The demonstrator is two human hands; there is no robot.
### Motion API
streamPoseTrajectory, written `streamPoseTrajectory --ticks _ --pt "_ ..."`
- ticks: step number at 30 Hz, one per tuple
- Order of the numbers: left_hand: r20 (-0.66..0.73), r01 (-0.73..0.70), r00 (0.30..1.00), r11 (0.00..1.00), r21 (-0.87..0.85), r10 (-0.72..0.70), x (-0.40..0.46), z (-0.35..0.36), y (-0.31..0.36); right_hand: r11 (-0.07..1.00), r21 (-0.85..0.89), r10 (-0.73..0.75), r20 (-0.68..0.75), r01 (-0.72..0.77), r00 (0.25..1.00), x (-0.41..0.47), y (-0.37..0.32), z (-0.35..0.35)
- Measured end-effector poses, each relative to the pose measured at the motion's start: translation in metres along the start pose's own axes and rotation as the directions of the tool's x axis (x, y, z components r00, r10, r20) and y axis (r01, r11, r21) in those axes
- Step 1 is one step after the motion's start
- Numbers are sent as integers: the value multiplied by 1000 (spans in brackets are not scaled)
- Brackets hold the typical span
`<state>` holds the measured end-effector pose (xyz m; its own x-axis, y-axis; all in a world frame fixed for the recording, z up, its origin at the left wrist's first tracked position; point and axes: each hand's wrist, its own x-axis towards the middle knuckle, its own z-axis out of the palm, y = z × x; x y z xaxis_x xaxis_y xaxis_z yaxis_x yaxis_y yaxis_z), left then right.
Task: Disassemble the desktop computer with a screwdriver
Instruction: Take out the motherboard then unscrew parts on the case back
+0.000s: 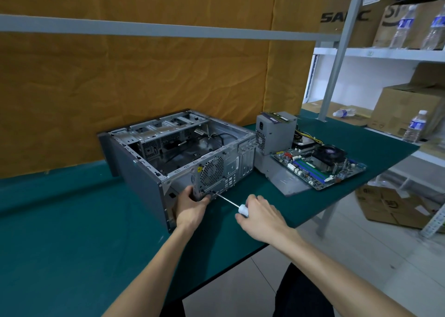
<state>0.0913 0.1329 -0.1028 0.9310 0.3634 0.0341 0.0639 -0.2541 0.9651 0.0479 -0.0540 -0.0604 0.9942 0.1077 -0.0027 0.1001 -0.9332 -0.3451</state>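
The open grey computer case [144,169] lies on its side on the green table [72,244], its rear panel with the round fan grille [212,171] facing me. My left hand [192,208] grips the lower rear edge of the case below the grille. My right hand [260,215] holds the white handle of a screwdriver [228,201]. Its thin metal shaft points up-left, and the tip meets the rear panel by my left fingers.
A grey power supply [277,133] stands right of the case. A motherboard [320,165] with its cooler fan lies on a grey side panel [286,179] near the table's right corner. Shelves with cardboard boxes [407,109] and water bottles [415,126] stand at the right.
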Motion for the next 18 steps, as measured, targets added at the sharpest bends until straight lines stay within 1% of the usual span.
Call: streamPoseTrajectory --ticks 2,3,4,6,8,11,14,16,18 --pt "8 -17 1000 1000 2 17 -1 -1 -1 1000 21 8 49 -9 999 1 2 1" --pt "15 -21 1000 1000 1 21 -1 -2 -2 1000 2 -2 59 2 998 1 2 2" --pt "22 -23 1000 1000 -3 23 -1 -2 -2 999 -36 -21 44 23 999 0 3 3" --pt "38 -24 999 999 -23 25 -1 -3 -2 994 -105 -44 -38 39 998 0 4 5" --pt "60 -26 998 999 -41 28 -1 -4 -1 994 -100 -48 -88 39 995 0 3 6" --pt "65 -44 997 998 -48 47 -1 -5 0 999 -42 -3 -40 1 999 2 0 7" --pt "67 -47 996 997 -56 51 -1 -5 1 998 -54 11 -2 -11 1000 5 3 10" --pt "70 -38 997 998 -54 41 -1 -5 1 994 -107 -18 -44 13 999 4 7 10" --pt "66 -29 997 999 -41 32 -1 -5 -1 995 -95 -22 -101 12 995 3 12 6"
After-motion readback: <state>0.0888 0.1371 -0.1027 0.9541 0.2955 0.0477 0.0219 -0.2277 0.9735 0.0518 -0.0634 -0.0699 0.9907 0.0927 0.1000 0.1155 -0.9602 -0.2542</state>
